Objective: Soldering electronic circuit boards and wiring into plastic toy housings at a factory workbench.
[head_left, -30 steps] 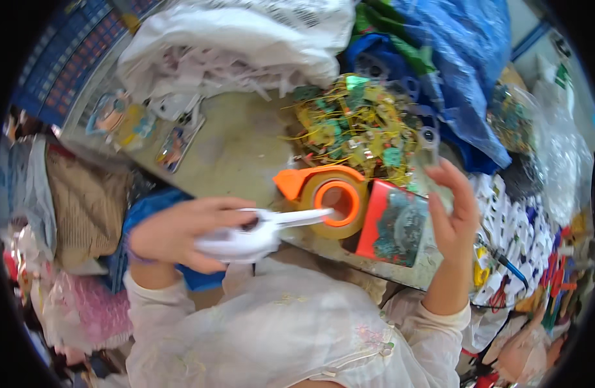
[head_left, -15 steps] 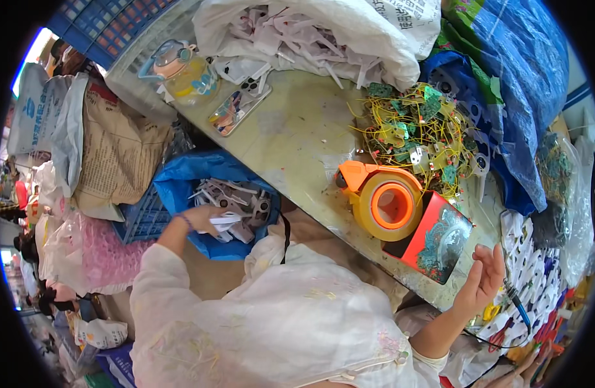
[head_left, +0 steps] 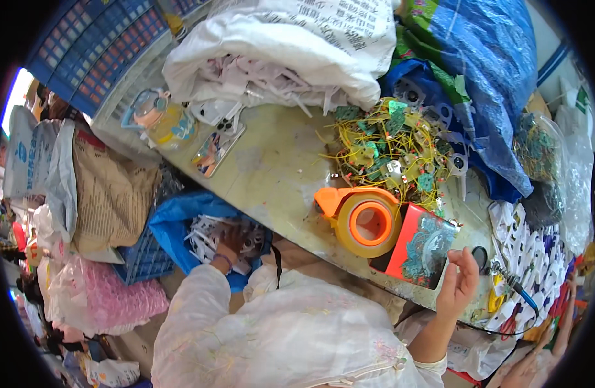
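Down inside the blue bag at the table's near left edge, the left hand reaches in among a heap of white plastic parts. Its fingers are in shadow and partly hidden by the heap, so I can't tell how far apart they are or whether they have hold of a piece. The parts lie jumbled in the bag, which sits lower than the table, beside a blue crate.

The right hand is raised near the table's near edge, with loosely bent fingers and a bare grasp; nothing shows in it. Just beside it is a red and dark box, and next to that stands an orange tape dispenser with a wide roll of tape.

Behind these two lies a tangled pile of green circuit boards with yellow wires. Farther left on the table are a phone and a bottle, with a large white sack lying beyond. To the right of the right hand, a blue-handled tool rests near more white pieces.
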Motion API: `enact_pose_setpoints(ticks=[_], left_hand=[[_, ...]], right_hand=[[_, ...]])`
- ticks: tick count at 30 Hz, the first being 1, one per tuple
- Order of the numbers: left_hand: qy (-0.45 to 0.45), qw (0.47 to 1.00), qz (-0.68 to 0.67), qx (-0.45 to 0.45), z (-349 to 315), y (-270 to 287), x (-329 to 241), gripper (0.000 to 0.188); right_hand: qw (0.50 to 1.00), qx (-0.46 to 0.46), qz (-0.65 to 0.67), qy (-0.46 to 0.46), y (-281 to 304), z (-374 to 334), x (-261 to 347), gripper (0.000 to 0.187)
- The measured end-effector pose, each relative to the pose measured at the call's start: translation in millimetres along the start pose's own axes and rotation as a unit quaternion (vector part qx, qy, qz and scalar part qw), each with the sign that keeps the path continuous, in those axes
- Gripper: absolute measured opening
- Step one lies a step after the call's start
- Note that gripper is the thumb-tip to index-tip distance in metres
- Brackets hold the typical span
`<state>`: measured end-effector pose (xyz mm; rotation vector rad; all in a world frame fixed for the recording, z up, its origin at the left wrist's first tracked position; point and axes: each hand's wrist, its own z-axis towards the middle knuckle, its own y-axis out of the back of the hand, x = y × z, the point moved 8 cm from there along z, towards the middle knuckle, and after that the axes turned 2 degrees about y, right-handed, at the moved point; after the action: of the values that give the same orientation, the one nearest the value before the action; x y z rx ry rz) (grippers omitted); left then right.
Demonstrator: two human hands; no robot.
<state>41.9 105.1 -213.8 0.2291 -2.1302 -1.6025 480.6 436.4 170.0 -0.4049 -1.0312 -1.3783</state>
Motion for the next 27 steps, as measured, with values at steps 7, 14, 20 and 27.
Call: enact_pose_setpoints(ticks=[7,14,20,27], left_hand=[[-0.022,0.985,-0.025,0.169,1,38,-17,0.106],[-0.112,0.718,-0.668,0.157,68,372,22,0.018],[-0.101,0.863,-0.347,-0.354,177,497,20,0.018],[-0.052,0.919,0.070,-0.384,254,482,-3,0.025]], right_hand=[[0.998,-0.025,-0.051,0.005,11,-8,2,0.041],[0.996,-0.083,-0.031,-0.012,23,-19,-4,0.037],[0.995,-0.045,-0.081,0.032,7,-4,21,0.026],[0.993,-0.030,-0.113,0.035,10,-8,25,0.024]])
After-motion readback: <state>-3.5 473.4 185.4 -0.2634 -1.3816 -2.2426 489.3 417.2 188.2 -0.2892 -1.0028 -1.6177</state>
